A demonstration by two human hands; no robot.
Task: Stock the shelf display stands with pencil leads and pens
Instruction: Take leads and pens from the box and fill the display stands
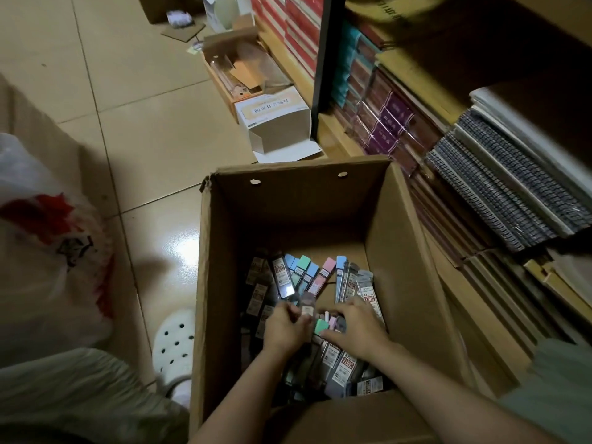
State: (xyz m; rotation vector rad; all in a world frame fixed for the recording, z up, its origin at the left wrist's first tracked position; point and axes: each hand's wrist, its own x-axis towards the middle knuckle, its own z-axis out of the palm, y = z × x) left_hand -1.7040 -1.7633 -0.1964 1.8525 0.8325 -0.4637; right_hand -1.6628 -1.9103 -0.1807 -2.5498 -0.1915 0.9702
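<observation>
Nearest, at six o'clock, two bare forearms reach down into an open cardboard box (pixel 217 283) that stands on the tiled floor (pixel 144 139). The left hand (pixel 283 328) has its fingers curled round a small bunch of pencil lead cases (pixel 306 307), gathered upright in the fist, probably so that several can be carried to the display at once. The right hand (pixel 355 328) lies just to its three o'clock with fingers spread and bent over the loose stock, fingertips touching a green-capped case (pixel 320 326); whether it has actually pinched one I cannot tell.

The rest of the lead cases (pixel 307 277) lie in a jumble on the box bottom, some fanned toward twelve o'clock with pastel caps showing, others under the wrists. No pens are plainly visible.

At eight o'clock a white perforated clog (pixel 174 341) sits beside the box, and at nine o'clock a white plastic bag with red print (pixel 48 251).

Farther off, at three o'clock, low shelves (pixel 448 116) carry stacked spiral notebooks (pixel 499 193) and wrapped packs (pixel 384 123). At twelve o'clock an opened white carton (pixel 275 123) and a tray of cardboard scraps (pixel 240 72) stand on the floor. The display stands themselves are out of view.
</observation>
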